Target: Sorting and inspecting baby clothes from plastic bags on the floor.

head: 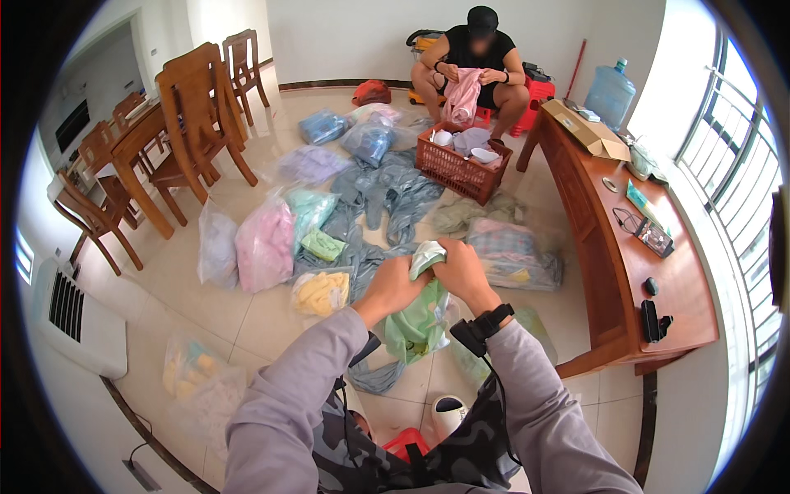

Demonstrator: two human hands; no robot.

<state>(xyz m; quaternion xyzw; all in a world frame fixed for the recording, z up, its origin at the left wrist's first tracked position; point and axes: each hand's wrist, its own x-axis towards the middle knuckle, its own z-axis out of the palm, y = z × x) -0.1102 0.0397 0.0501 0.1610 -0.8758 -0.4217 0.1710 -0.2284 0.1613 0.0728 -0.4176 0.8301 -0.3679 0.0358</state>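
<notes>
A light green cloth garment (415, 330) hangs down in front of me from both my hands. My left hand (395, 287) grips it at the top, and my right hand (464, 272) holds a bunched pale edge beside it. The two hands nearly meet. Below and beyond them grey plastic bags (370, 259) lie spread on the tiled floor. A clear bag with yellow cloth (322, 293) sits left of my left hand. Past my right hand lies a clear bag of plaid and pink cloth (507, 247). A folded green piece (324, 244) rests farther left.
Opposite, a person (475, 62) holds a pink garment (464, 92) behind a brown plastic basket (460, 165) of clothes. A wooden table (657, 278) stands at right, wooden chairs (191, 117) at left. Bags of pink (266, 244) and lilac cloth (313, 165) lie on the floor.
</notes>
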